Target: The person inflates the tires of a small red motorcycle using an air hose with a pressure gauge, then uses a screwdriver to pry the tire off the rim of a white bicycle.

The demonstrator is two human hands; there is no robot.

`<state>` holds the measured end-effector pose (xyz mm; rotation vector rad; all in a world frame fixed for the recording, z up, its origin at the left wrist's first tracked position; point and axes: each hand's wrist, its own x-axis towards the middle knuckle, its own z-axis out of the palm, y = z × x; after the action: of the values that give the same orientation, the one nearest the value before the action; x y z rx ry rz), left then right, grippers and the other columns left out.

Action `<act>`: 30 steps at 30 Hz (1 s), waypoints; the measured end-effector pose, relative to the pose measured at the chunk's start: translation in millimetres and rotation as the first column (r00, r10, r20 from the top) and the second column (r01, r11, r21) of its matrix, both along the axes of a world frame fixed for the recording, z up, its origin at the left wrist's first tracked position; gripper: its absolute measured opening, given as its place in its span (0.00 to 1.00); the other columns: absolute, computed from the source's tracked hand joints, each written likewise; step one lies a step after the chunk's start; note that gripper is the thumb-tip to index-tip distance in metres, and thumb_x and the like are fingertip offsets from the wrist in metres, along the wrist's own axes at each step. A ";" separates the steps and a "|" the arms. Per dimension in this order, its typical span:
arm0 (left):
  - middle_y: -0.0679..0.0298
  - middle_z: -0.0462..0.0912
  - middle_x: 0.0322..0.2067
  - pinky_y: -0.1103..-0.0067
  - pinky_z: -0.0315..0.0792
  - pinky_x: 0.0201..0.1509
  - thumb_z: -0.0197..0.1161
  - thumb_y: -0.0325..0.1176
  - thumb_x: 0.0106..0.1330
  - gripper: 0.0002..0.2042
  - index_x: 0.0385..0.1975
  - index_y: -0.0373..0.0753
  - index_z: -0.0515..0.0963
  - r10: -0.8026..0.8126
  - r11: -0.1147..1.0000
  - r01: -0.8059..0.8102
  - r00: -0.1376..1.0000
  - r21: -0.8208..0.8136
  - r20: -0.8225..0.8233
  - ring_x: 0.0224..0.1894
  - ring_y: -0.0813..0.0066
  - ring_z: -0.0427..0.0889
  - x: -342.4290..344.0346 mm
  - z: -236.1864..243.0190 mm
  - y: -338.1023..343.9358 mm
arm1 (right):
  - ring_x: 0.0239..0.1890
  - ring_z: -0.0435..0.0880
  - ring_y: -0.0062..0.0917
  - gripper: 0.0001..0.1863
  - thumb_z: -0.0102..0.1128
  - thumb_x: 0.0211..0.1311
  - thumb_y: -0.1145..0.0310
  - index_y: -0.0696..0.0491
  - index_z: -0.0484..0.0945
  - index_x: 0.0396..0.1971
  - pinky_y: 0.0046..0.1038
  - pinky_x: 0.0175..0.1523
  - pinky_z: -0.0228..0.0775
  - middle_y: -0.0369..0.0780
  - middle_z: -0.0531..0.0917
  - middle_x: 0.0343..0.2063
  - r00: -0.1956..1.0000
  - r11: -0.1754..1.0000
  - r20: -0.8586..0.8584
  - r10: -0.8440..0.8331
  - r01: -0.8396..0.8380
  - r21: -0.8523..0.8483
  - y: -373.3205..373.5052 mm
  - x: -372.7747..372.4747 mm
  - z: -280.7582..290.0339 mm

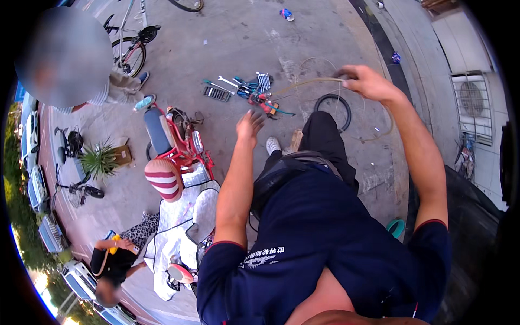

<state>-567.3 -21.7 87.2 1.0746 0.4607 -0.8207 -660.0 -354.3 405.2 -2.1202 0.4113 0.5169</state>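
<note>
My right hand is raised to the right, its dark-tipped fingers closed round a thin yellowish hose. From there the hose runs left toward a red tool on the ground, and a looser length curves down on the right. My left hand hovers just nearer to me than the red tool. Its fingers are dark, a little blurred and loosely stretched, with nothing visible in them. Below the right hand, a black bicycle tyre lies on the pavement, partly hidden by my knee.
Wrenches and a socket case lie beyond my left hand. A red electric scooter with a silver cover stands at left. One person is far left, another near left. An outdoor air-conditioning unit is at right.
</note>
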 end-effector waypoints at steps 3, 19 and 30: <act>0.48 0.73 0.65 0.63 0.74 0.62 0.48 0.42 0.78 0.26 0.69 0.32 0.62 0.118 0.956 -0.057 0.973 0.289 -0.199 0.59 0.52 0.80 -21.9 -67.3 80.2 | 0.39 0.82 0.26 0.20 0.60 0.65 0.69 0.61 0.79 0.55 0.32 0.48 0.75 0.45 0.86 0.41 0.995 0.997 0.057 0.081 -0.080 -0.014 -39.9 74.0 -89.9; 0.51 0.82 0.50 0.69 0.80 0.41 0.57 0.38 0.73 0.24 0.64 0.32 0.68 0.344 0.672 -0.180 0.935 0.719 -0.088 0.39 0.59 0.86 36.6 -13.0 61.5 | 0.49 0.83 0.49 0.21 0.63 0.60 0.66 0.52 0.80 0.54 0.42 0.54 0.75 0.54 0.85 0.44 0.967 0.970 -0.143 0.211 -0.225 -0.089 -170.1 174.0 -310.0; 0.57 0.86 0.36 0.75 0.80 0.32 0.64 0.38 0.68 0.19 0.52 0.30 0.78 -0.100 0.543 0.010 0.994 0.840 0.053 0.31 0.70 0.86 315.3 3.5 -35.5 | 0.51 0.84 0.45 0.24 0.61 0.55 0.72 0.56 0.80 0.54 0.40 0.56 0.75 0.52 0.85 0.47 0.985 0.971 -0.125 -0.122 0.093 -0.219 -276.6 205.9 -425.9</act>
<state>-251.9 -57.2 90.7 2.0426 0.7850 -0.5740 -454.1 -630.9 -20.7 -2.2575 0.6836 0.5801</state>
